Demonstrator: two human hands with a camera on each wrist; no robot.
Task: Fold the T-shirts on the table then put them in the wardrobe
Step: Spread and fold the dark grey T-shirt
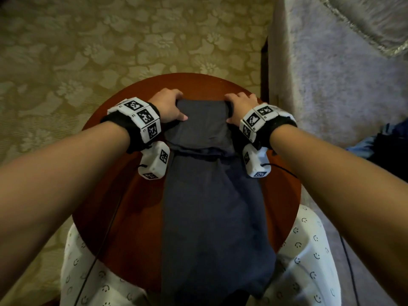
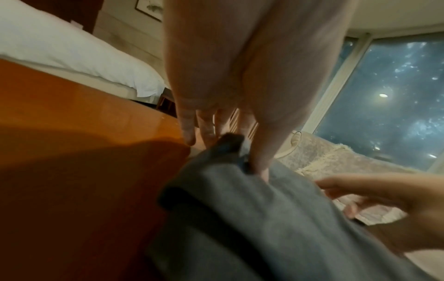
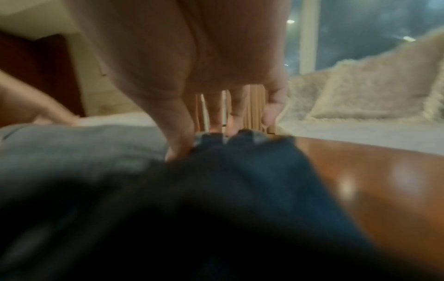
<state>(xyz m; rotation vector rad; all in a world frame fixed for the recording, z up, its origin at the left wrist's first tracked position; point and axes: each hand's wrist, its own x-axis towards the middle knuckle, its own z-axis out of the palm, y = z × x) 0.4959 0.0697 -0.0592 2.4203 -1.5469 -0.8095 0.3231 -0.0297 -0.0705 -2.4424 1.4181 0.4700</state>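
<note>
A dark grey T-shirt [image 1: 212,206] lies folded into a long strip down the middle of a round red-brown table [image 1: 123,217], its near end hanging over the front edge. My left hand [image 1: 168,107] pinches the far left corner of the shirt [image 2: 252,218], thumb on top and fingers under the edge. My right hand [image 1: 239,104] pinches the far right corner the same way. In the right wrist view the thumb presses the grey cloth [image 3: 84,148] and the fingertips [image 3: 217,123] reach past the dark fold. The far end is folded over toward me.
Patterned beige carpet [image 1: 110,36] lies beyond the table. A pale fuzzy sofa [image 1: 331,74] stands at the right with blue clothing [image 1: 379,149] on it. A white bed [image 2: 72,53] and a dark window [image 2: 384,95] show in the left wrist view. My lap in smiley-print trousers [image 1: 309,261] is below.
</note>
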